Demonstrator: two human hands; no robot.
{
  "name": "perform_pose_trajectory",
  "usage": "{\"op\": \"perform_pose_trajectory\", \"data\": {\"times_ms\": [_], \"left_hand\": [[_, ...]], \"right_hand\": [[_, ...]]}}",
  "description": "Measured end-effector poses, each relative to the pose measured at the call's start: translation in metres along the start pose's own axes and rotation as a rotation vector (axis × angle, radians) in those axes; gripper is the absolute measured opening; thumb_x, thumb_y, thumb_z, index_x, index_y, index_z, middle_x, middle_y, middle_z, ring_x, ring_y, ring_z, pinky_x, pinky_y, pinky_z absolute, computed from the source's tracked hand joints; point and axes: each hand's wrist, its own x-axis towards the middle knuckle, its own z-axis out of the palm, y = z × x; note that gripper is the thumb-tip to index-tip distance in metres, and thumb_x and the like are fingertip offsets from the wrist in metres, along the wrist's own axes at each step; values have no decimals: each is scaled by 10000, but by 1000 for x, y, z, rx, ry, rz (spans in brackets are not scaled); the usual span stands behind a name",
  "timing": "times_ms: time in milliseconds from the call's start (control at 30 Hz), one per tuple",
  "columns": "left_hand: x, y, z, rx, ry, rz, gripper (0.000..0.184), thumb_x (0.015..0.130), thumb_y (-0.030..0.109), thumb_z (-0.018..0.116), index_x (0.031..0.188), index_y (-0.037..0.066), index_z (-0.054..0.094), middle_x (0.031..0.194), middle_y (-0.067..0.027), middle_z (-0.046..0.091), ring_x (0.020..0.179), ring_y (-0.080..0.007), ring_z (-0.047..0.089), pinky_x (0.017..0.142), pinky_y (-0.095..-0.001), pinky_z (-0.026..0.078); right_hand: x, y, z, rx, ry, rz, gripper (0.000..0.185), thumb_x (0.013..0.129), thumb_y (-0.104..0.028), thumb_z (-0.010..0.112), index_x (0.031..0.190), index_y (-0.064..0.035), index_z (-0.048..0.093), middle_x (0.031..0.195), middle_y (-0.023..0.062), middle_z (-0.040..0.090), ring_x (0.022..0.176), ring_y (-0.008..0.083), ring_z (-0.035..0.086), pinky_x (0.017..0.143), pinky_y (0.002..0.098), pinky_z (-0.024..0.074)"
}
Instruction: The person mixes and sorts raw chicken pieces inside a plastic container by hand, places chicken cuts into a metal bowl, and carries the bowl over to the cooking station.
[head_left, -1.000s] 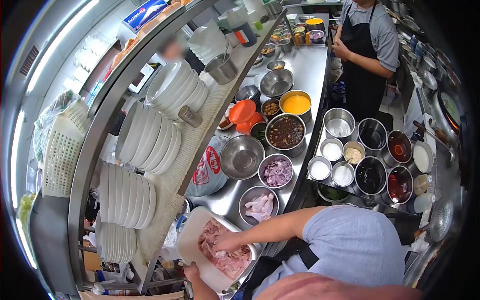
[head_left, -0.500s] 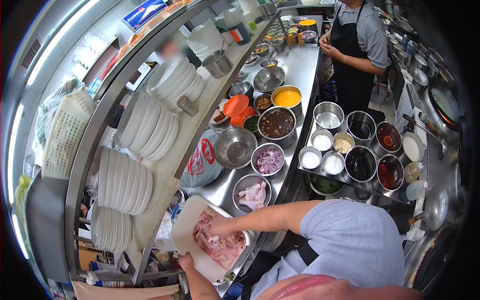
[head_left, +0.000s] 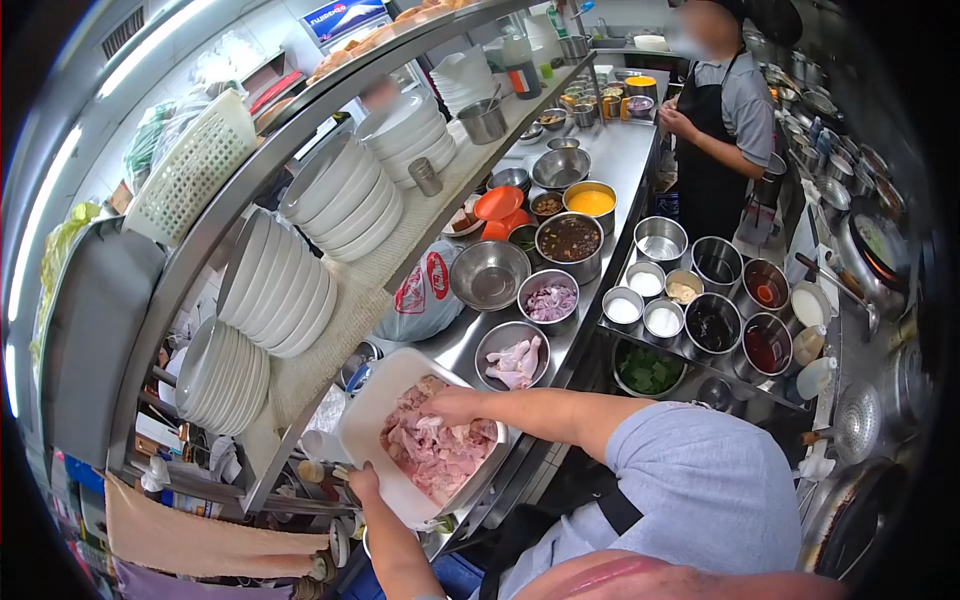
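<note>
A white plastic tub of cut raw chicken meat sits slightly tilted at the counter edge before me. My right hand is down in the meat near the tub's far side, its fingers bent into the pieces and the tips hidden. With its fingers around the tub's near left rim, my left hand holds the tub. Just beyond the tub stands a steel bowl with raw chicken drumsticks in it.
Along the steel counter stand chopped red onion, a dark sauce pot and an orange liquid. A shelf with stacked white plates overhangs the left. Seasoning pots stand to the right. A co-worker stands farther back.
My view has tilted, so the surroundings have shifted in the picture. My right hand has moved within the meat toward the tub's far side. The left hand stays at the tub's rim.
</note>
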Motion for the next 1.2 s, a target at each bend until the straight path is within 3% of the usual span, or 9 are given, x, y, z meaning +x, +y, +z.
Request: {"op": "perform_pose_trajectory", "data": {"times_ms": [333,733,800,967,1033,1100,1200], "left_hand": [[-6,8,-6,-71,-5,2,544,804,279,684,1171,-109,578,1130,-326,640,1089,-476,602,949,-483,471],[5,-1,2,-90,-23,6,550,805,248,665,1213,-104,555,1153,-317,641,1093,-453,617,956,-462,473],[8,-6,5,-121,-14,16,528,801,239,662,1188,-108,566,1135,-317,647,1081,-454,622,947,-466,477],[6,-2,1,-155,-24,52,501,790,230,660,1144,-116,588,1094,-312,662,1050,-459,631,923,-475,486],[6,2,-3,-85,-81,-16,556,803,190,648,1242,-131,532,1193,-313,624,1118,-446,597,968,-439,456],[8,-5,2,-97,-45,28,534,794,217,651,1194,-124,559,1138,-315,642,1080,-457,612,945,-461,470],[18,-18,13,-126,-15,57,520,785,245,654,1153,-116,583,1090,-322,656,1045,-469,624,926,-482,482]], "right_hand": [[-2,-1,5,-23,77,-24,452,724,-105,681,1158,-26,584,1129,174,654,1094,377,596,954,470,460],[-1,6,2,30,49,-68,357,702,-71,671,1042,-8,579,1058,187,651,1032,390,609,885,486,472],[1,11,6,26,13,-73,433,699,-62,664,1121,-12,581,1073,191,652,1042,386,610,888,479,478],[5,22,16,9,78,-105,392,727,-103,663,1110,-37,608,1061,185,674,1033,388,626,877,482,486],[8,23,14,8,82,-111,380,726,-105,664,1094,-31,603,1052,188,674,1028,390,627,875,483,485],[8,22,11,22,-41,-72,758,701,-67,676,1423,-60,448,1177,201,640,1117,374,591,957,466,461],[10,21,11,29,-45,-51,693,703,-88,686,1370,-53,500,1175,198,641,1116,374,591,954,461,464]]}}
